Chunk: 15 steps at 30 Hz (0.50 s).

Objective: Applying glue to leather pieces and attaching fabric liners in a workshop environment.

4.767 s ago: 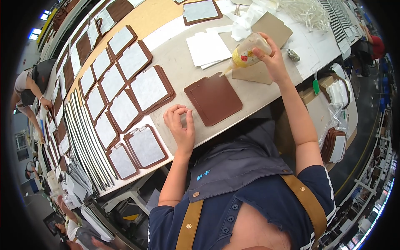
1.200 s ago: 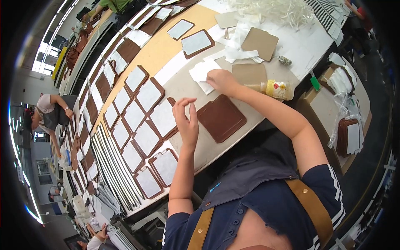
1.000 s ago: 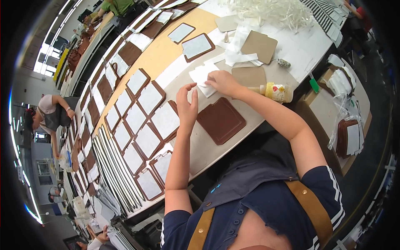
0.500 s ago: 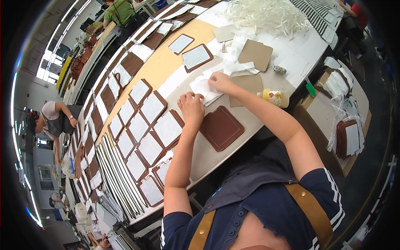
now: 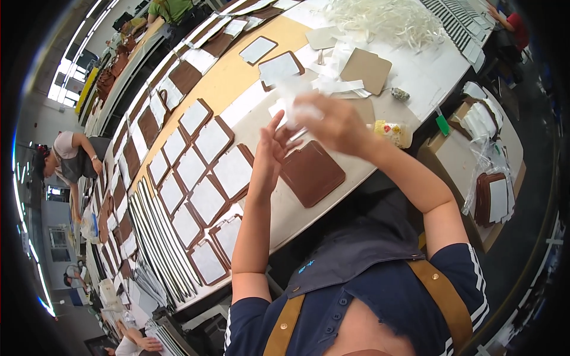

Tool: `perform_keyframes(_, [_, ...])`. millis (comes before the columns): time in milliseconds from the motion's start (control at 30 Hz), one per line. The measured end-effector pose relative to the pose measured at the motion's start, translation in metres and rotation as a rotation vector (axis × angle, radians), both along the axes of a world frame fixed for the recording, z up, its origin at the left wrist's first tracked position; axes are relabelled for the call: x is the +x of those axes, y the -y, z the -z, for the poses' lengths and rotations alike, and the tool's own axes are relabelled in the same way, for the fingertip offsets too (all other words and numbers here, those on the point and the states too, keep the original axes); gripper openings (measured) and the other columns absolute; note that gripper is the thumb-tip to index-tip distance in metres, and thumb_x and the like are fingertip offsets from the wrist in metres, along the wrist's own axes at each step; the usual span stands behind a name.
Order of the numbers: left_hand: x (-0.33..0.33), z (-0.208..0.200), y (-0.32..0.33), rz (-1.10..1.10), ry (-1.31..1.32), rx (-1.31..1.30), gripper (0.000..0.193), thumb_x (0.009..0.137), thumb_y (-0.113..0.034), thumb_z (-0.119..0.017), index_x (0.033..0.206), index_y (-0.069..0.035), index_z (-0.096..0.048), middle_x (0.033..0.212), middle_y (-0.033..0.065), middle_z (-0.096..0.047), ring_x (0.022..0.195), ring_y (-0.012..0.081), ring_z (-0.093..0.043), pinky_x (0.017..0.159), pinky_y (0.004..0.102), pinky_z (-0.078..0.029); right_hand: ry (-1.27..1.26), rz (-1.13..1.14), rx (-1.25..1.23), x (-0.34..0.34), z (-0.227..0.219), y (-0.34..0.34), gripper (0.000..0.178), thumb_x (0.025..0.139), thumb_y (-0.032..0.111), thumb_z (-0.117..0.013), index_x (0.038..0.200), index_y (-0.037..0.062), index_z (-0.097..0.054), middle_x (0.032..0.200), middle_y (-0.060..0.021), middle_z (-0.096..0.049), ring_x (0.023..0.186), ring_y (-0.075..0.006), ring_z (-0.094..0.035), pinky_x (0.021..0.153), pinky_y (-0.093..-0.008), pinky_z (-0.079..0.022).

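Probably for reach, the brown panel (image 5: 314, 175) lies close; the right hand (image 5: 341, 126) grasps a blurred white sheet (image 5: 306, 113), the left hand (image 5: 271, 149) loosely spread, perhaps touching it.

Left forearm (image 5: 252, 222) raised, left hand (image 5: 272, 153) with fingers extended, right hand (image 5: 339, 124) blurred with fingers curled, right elbow (image 5: 440, 209) bent outward

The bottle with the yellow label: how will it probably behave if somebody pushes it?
The bottle would probably roll, since it lies on its side and its body looks rounded. It is unlikely to tip, being already down. Its wall may give a little when gripped, as it looks like translucent plastic; how full it is, I cannot tell.
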State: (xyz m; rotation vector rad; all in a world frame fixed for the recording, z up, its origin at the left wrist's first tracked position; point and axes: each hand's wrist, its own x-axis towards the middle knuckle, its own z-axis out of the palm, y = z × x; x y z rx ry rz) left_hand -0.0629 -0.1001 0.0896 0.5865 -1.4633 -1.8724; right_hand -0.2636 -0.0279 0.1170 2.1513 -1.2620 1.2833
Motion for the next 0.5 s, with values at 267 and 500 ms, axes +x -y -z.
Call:
perform_keyframes(267, [0.042,0.010,-0.052,-0.169,-0.084,0.330,0.044,0.113,-0.021,-0.048,0.152,-0.002,-0.049,0.146,0.0100,-0.060,0.132,0.0189,-0.060,0.111,0.0354,-0.048,0.245,-0.063,0.261,0.041,0.043,-0.063,0.040,0.091,0.024,-0.080,0.120,0.0045,-0.062,0.128,-0.0146,-0.061,0.115,-0.0305,-0.064,0.098,-0.0426,-0.052])
perform_keyframes(500, [0.049,0.023,-0.075,-0.158,-0.094,0.440,0.045,0.112,-0.022,-0.049,0.153,-0.003,-0.048,0.146,0.0089,-0.060,0.133,0.0186,-0.059,0.111,0.0357,-0.048,1.534,-0.397,1.164,0.056,0.064,-0.078,0.055,0.102,0.026,-0.072,0.143,-0.0011,-0.047,0.130,-0.0059,-0.065,0.112,-0.0132,-0.062,0.099,-0.0289,-0.049])
